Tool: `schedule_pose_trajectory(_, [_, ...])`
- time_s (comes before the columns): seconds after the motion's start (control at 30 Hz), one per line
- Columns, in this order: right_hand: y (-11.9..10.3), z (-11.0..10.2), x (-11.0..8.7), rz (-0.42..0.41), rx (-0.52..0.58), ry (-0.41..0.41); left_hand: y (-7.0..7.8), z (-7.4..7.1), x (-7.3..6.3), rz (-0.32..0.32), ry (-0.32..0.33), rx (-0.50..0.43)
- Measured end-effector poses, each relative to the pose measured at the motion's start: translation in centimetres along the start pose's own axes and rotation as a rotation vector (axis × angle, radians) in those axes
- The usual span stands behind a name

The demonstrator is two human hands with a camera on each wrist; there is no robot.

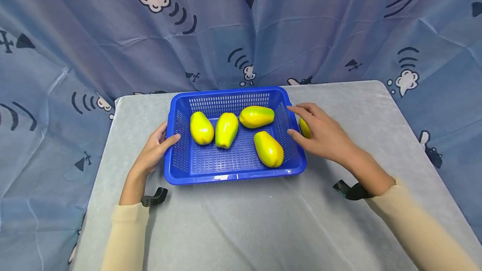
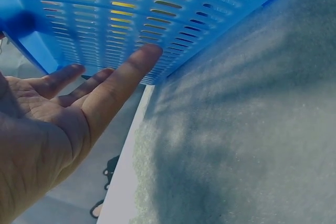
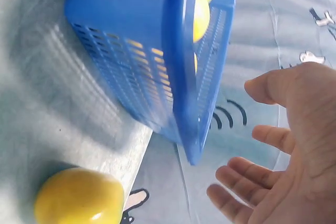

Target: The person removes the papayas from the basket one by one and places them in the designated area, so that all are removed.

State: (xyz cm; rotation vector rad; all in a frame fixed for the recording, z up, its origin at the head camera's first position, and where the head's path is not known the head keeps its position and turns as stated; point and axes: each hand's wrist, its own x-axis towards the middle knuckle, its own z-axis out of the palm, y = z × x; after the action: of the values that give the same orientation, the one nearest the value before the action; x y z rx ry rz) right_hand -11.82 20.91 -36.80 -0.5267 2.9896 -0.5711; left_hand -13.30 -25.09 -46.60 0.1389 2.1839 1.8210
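A blue plastic basket [image 1: 235, 176] with slotted walls stands on the table. Inside lie several yellow-green papayas [image 1: 226, 130], spread apart on its floor. My left hand [image 1: 152, 149] holds the basket's left side, thumb over the rim; in the left wrist view its fingers [image 2: 123, 85] extend along the outside wall. By the right rim, my right hand [image 1: 325, 135] hovers with fingers spread and nothing held; the right wrist view shows a gap between it and the rim. Another papaya [image 3: 79, 198] lies on the table outside the basket, mostly hidden beneath the right hand in the head view.
A pale grey cloth covers the table [image 1: 241, 229]. Behind it and along both sides hangs a blue patterned curtain [image 1: 301, 24]. Each wrist wears a black strap [image 1: 154, 198], and the sleeves are beige.
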Motion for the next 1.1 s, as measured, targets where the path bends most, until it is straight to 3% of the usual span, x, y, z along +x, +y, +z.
schedule_pose_trajectory(0.47, [-2.9,0.4,1.7,-0.124,0.02,-0.132,0.4,-0.2,-0.2,-0.007,0.015,0.021])
schedule_pose_trajectory(1.1, [-5.2,1.7,4.5,-0.057,0.012,-0.338,0.1,0.0,0.0,-0.01,-0.006,0.012])
